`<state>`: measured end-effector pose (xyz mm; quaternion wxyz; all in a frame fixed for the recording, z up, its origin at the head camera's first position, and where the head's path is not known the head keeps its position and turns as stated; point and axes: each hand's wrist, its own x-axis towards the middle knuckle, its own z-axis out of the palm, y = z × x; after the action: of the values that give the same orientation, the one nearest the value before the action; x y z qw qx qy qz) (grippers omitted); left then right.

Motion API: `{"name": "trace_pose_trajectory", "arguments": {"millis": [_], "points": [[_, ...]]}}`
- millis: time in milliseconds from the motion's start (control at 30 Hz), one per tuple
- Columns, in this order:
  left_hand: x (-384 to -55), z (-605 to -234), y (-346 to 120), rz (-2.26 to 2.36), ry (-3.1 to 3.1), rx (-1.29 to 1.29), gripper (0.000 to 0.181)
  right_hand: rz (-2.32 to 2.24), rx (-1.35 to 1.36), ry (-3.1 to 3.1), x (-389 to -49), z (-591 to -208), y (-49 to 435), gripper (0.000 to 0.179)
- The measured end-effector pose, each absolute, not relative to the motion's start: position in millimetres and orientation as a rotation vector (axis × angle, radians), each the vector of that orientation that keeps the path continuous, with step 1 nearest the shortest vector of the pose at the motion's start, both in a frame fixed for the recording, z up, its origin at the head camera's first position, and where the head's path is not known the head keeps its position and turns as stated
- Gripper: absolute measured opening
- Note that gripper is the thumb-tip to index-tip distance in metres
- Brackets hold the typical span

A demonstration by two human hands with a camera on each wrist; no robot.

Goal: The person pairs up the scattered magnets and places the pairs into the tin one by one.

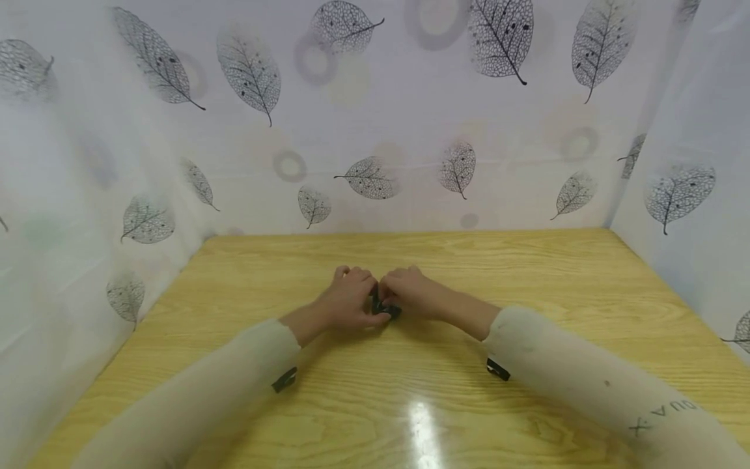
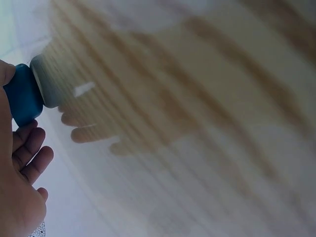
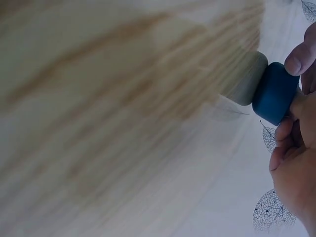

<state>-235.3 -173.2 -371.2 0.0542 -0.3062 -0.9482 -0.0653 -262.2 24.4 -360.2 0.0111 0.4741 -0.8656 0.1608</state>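
Note:
A small dark teal block with rounded edges (image 1: 390,311) stands on the wooden table, between the two hands. My left hand (image 1: 350,299) grips it from the left, thumb along its near side and fingers toward the far side. From the right, my right hand (image 1: 410,293) pinches the same block, its fingers bent over it. The right wrist view shows the teal block (image 3: 275,94) between thumb and fingers, with its pale reflection on the glossy tabletop. In the left wrist view the block (image 2: 24,94) shows at the left edge, next to the curled fingers. Hands hide much of it.
The wooden table (image 1: 375,404) reaches back to a white curtain with leaf prints (image 1: 375,130), which also hangs along the left and right sides. Dark wrist camera pieces (image 1: 284,380) show under both pale sleeves. A bright light reflection lies on the tabletop near the front.

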Motion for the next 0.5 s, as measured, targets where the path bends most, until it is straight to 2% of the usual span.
{"name": "trace_pose_trajectory", "arguments": {"millis": [333,500], "points": [[-234.8,-371.1,-173.8,-0.191,-2.859,-0.946,0.049,0.502,1.482,-2.568,-264.9,-364.0,27.0,0.007],[-233.1,-368.9,-176.7,-0.189,-2.899,-0.930,0.063,0.531,1.454,-2.418,-267.8,-365.8,35.0,0.012]]}}
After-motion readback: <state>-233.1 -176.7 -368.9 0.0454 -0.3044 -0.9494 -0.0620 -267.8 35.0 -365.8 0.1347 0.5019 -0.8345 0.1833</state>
